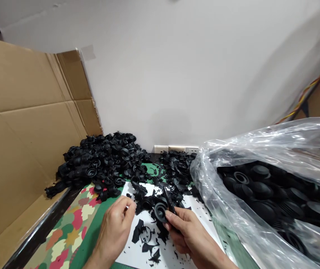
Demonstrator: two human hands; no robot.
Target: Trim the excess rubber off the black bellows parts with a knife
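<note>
My right hand (186, 231) pinches a round black rubber part (160, 211) together with a thin dark tool (169, 200) that sticks up from the fingers. My left hand (117, 224) hovers just left of that part, its fingers curled inward and the thumb close to them; nothing shows inside them. Both hands are above a white sheet (204, 229) strewn with black rubber scraps (145, 235). Loose ribbed black parts (143, 196) lie right in front of the fingertips.
A big heap of black ribbed rubber parts (101, 162) lies at the back left beside a cardboard wall (22, 130). A scrap pile (178, 168) sits by the white wall. A clear plastic bag (260, 157) holding more black parts fills the right. A colourful mat (67, 235) covers the table.
</note>
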